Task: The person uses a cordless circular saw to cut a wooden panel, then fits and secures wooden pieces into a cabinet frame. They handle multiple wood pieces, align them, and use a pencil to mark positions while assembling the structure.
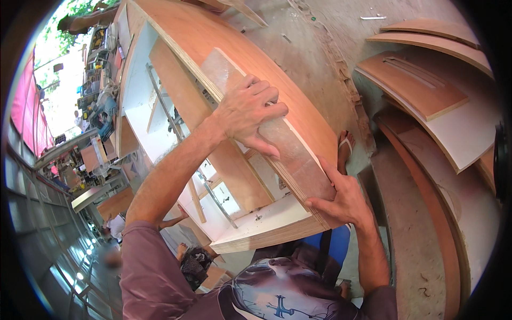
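A long plywood strip (303, 158) with a smooth brownish-grey face lies along the top edge of an open wooden cabinet (260, 231). My left hand (249, 113) spans the strip near its middle, thumb on the side toward the cabinet's opening and fingers bent over the outer edge. At the strip's near end my right hand (344, 198) grips it across its width, thumb on the inner edge and fingers along the outer one. The cabinet's orange-brown side panel (298, 88) stretches away beneath the strip. White inner faces and metal rails (220, 202) show inside it.
Several curved-looking boards and panels (410, 85) are stacked at the right. Farther left stand cluttered shelves (96, 80) and a workbench area. Another person (194, 264) is low down beyond the cabinet, partly hidden. A sandalled foot (345, 145) rests on the concrete floor (325, 64).
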Motion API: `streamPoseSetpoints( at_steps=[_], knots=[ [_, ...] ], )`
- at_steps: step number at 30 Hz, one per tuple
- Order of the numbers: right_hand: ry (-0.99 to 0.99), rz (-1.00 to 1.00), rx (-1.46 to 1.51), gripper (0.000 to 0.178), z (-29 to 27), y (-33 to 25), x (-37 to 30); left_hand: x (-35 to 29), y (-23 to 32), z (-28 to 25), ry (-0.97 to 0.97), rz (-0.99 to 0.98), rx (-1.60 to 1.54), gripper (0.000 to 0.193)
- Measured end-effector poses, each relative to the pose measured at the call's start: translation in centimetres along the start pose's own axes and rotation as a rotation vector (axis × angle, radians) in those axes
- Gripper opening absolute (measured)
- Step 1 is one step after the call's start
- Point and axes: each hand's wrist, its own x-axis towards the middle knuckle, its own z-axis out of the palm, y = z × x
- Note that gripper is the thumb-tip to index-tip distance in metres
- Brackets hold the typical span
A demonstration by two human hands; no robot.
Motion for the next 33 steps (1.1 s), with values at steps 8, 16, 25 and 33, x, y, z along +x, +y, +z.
streamPoseSetpoints(
  at_steps=[8, 16, 25, 33],
  knots=[
    [0.008, -0.034, -0.004, 0.104, -0.1, -0.5, 0.2, 0.0, 0.1, -0.1, -0.021, -0.009, 0.024, 0.082],
    [-0.049, -0.057, 0.060, 0.095, -0.8, 0.3, -0.1, 0.2, -0.2, 0.5, -0.003, 0.015, 0.032, 0.081],
    [-0.065, -0.001, -0.021, 0.094, -0.5, 0.1, 0.0, 0.4, 0.2, 0.4, -0.004, 0.009, 0.045, 0.089],
    [-0.039, 0.023, -0.003, 0.094, -0.3, -0.3, 0.1, 0.3, 0.0, 0.4, 0.011, 0.015, 0.029, 0.085]
  ],
)
